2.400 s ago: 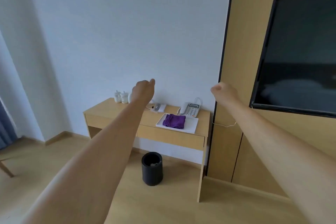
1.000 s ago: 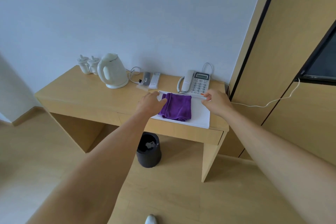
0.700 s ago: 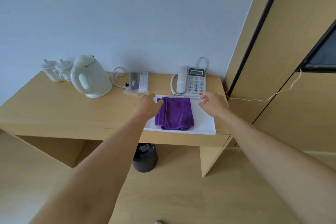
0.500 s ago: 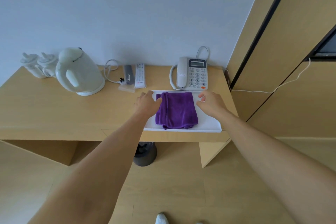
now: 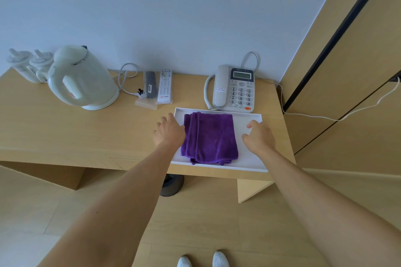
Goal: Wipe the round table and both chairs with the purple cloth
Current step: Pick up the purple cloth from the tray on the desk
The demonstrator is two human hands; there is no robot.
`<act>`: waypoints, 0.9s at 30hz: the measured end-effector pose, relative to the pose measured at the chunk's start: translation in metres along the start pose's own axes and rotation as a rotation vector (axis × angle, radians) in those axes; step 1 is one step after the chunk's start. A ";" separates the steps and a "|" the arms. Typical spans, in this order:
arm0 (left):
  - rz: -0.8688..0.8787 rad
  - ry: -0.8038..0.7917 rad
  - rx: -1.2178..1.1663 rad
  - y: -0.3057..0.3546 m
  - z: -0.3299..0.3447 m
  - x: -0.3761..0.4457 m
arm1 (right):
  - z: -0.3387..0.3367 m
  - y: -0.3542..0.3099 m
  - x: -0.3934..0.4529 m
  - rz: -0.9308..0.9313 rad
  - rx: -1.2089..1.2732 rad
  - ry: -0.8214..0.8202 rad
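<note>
The folded purple cloth (image 5: 210,137) lies on a white tray (image 5: 250,159) at the right end of a wooden desk (image 5: 65,134). My left hand (image 5: 170,132) hangs over the tray's left rim, its loosely curled fingers at the cloth's left edge. My right hand (image 5: 258,135) hovers over the bare right part of the tray, a little apart from the cloth, fingers relaxed. Neither hand holds anything. The round table and the chairs are out of view.
On the desk stand a white kettle (image 5: 82,78), two lidded cups (image 5: 30,65), two remotes (image 5: 165,84) and a phone (image 5: 236,89) just behind the tray. A dark bin (image 5: 171,184) sits under the desk. A wood-panelled wall (image 5: 347,71) rises at the right.
I have walked up to the desk and now look down on it. Both hands have come down from mid-air to either side of the purple cloth.
</note>
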State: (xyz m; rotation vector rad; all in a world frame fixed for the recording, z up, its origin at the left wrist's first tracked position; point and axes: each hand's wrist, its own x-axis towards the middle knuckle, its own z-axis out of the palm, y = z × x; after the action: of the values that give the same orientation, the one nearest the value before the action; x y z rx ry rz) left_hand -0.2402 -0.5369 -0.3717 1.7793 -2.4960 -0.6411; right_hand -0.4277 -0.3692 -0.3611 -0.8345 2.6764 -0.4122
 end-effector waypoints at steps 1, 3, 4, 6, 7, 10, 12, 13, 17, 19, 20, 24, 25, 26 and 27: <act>-0.024 -0.004 0.000 -0.001 0.003 0.001 | 0.000 0.003 0.000 0.040 -0.040 0.043; -0.076 -0.023 -0.002 -0.004 0.010 0.001 | 0.000 0.009 0.000 0.145 -0.102 0.093; -0.100 -0.036 -0.005 -0.005 0.014 0.001 | 0.001 0.012 -0.001 0.198 -0.116 0.077; -0.130 -0.045 -0.010 -0.008 0.021 0.000 | 0.005 0.015 -0.001 0.289 -0.104 -0.004; -0.136 -0.037 -0.008 -0.010 0.024 -0.001 | 0.008 0.016 -0.001 0.323 -0.078 -0.037; -0.136 0.013 -0.017 -0.014 0.030 -0.002 | 0.017 0.021 0.003 0.355 -0.048 -0.062; -0.122 0.040 -0.019 -0.016 0.032 -0.004 | 0.017 0.026 0.006 0.343 -0.064 -0.049; -0.115 0.052 -0.018 -0.016 0.033 -0.005 | 0.015 0.029 0.007 0.331 -0.074 -0.046; -0.107 0.071 -0.036 -0.018 0.033 -0.010 | 0.008 0.033 0.006 0.266 -0.123 -0.062; -0.109 0.061 -0.045 -0.018 0.031 -0.012 | 0.007 0.033 0.005 0.250 -0.111 -0.082; -0.113 0.059 -0.047 -0.017 0.029 -0.013 | 0.006 0.033 0.004 0.247 -0.104 -0.091; -0.017 0.204 0.056 -0.007 0.029 -0.019 | 0.007 0.020 0.000 0.179 -0.153 0.022; 0.039 0.245 0.063 -0.002 0.031 -0.020 | 0.009 0.015 0.000 0.128 -0.158 0.075; 0.085 0.256 0.038 0.004 0.033 -0.023 | 0.012 0.009 0.000 0.079 -0.126 0.081; 0.102 0.235 -0.025 0.010 0.035 -0.025 | 0.016 0.001 0.000 0.043 -0.044 0.035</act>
State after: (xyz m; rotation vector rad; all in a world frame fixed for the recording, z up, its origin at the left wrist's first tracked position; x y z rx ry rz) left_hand -0.2486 -0.5003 -0.3948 1.6019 -2.3904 -0.4277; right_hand -0.4223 -0.3706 -0.3759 -0.7872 2.7397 -0.3621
